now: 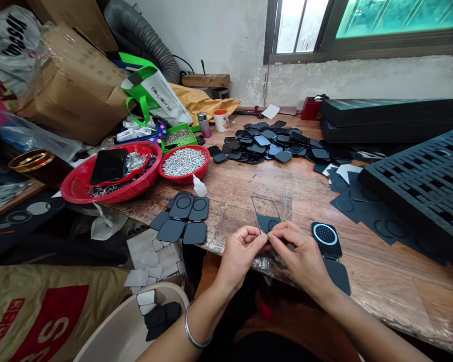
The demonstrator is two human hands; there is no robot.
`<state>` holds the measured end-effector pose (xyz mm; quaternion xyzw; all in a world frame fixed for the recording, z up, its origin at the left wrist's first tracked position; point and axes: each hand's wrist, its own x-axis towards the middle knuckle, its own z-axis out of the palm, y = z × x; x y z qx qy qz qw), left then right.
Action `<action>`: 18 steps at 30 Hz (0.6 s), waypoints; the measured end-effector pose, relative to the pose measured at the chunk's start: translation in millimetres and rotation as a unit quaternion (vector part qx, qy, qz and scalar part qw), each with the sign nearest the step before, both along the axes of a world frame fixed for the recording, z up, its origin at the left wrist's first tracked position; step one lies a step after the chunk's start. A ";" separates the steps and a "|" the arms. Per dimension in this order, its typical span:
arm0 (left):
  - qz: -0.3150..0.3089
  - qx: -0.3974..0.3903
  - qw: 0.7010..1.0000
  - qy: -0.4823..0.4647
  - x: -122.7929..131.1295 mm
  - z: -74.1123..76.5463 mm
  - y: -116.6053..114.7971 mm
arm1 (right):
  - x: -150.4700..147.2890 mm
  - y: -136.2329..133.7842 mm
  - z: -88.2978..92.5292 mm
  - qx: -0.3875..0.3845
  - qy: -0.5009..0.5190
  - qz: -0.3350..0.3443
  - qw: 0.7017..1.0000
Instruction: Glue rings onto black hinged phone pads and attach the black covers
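Observation:
My left hand (245, 251) and my right hand (296, 251) meet at the table's near edge, fingers pinched together. Between them is a thin dark sheet (269, 222) with a cut-out window in its far half; both sets of fingertips close on its near edge. To the right of my right hand lies an unfolded black hinged pad (336, 274), its upper panel (326, 240) showing a pale blue ring over a grid. Left of my left hand sits a group of dark hinged pads (184, 218), several with ring outlines. My fingers hide the sheet's near part.
A heap of black square pieces (268, 143) covers the back middle. Dark sheets (370, 208) and a slotted black foam tray (419, 176) stand at right. Red baskets (151, 173) with small metal parts, a white nozzle bottle (199, 186) and a mug (221, 120) are left. A basin (109, 327) stands below.

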<state>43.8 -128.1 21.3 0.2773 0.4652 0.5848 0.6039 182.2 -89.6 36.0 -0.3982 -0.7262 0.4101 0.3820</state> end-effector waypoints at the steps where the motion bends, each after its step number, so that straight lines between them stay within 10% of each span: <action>1: -0.008 0.002 1.000 -0.005 -0.2 -1.2 -0.3 | 0.4 0.1 -0.1 -0.002 -0.001 0.001 1.000; 18: 0.035 -0.041 0.988 0.142 -25.9 3.3 1.6 | 21.2 28.1 -2.9 -0.041 0.003 -0.140 0.989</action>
